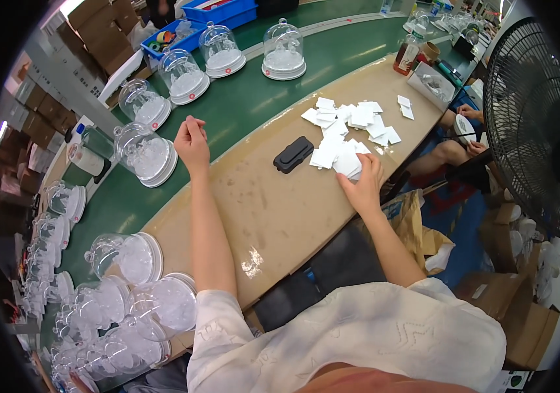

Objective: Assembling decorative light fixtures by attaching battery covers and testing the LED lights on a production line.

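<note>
your right hand (363,185) lies on the near edge of a heap of small white cards (349,134), fingers curled down over the nearest ones and pinching a few of them at the pile's lower right corner. the cards are spread loosely across the tan bench (273,209), the bulk just under your fingers and thinner scatter running away toward the far end. just to the left of the pile, close but apart from it, sits a black oblong case (293,154), lying flat and angled.

your left hand (191,143) is raised at the far edge of the bench, where the tan top meets the green belt (247,98); its fingers are loosely curled with nothing in them, and it touches nothing that shows. nearest to it, on the belt, is a clear dome on a white base (146,156), tipped onto its side.

more clear domes (284,51) stand upright in a curve farther along the belt, and others lie crowded at your lower left. a blue bin (221,12) sits beyond the belt, a brown bottle (407,55) stands at the far end of the bench, and a black fan (535,131) stands at your right.
</note>
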`<act>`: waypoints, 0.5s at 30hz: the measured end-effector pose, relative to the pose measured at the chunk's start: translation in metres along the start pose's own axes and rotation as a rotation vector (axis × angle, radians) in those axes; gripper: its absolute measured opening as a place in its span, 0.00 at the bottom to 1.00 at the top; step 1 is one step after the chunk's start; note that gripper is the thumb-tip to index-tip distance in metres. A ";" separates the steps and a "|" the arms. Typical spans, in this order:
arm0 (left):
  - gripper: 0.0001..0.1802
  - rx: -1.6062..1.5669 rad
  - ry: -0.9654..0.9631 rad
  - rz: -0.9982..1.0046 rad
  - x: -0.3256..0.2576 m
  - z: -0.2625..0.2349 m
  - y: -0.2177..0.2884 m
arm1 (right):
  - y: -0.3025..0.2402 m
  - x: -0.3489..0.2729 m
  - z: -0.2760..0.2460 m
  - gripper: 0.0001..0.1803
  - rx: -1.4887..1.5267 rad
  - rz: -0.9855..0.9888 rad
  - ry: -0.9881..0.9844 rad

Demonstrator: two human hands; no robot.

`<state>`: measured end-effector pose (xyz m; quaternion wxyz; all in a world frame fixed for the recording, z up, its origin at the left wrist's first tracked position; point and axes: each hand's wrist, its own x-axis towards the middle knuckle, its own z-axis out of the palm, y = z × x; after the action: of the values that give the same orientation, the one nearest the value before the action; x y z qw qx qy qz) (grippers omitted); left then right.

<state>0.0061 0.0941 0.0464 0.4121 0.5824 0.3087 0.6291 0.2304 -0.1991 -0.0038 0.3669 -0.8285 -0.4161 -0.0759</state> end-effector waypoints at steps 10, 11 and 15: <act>0.22 0.082 0.023 0.009 0.002 -0.010 -0.008 | 0.014 0.018 0.003 0.13 0.181 -0.025 0.083; 0.22 0.078 0.015 -0.005 0.000 -0.008 -0.009 | 0.018 0.021 0.003 0.13 0.181 -0.022 0.088; 0.22 0.104 -0.020 -0.018 -0.003 -0.005 -0.014 | 0.024 0.028 0.007 0.10 0.303 0.042 0.045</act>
<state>0.0033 0.0983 0.0323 0.3900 0.6066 0.3419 0.6025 0.2646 -0.1860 -0.0101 0.4986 -0.7701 -0.3971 -0.0233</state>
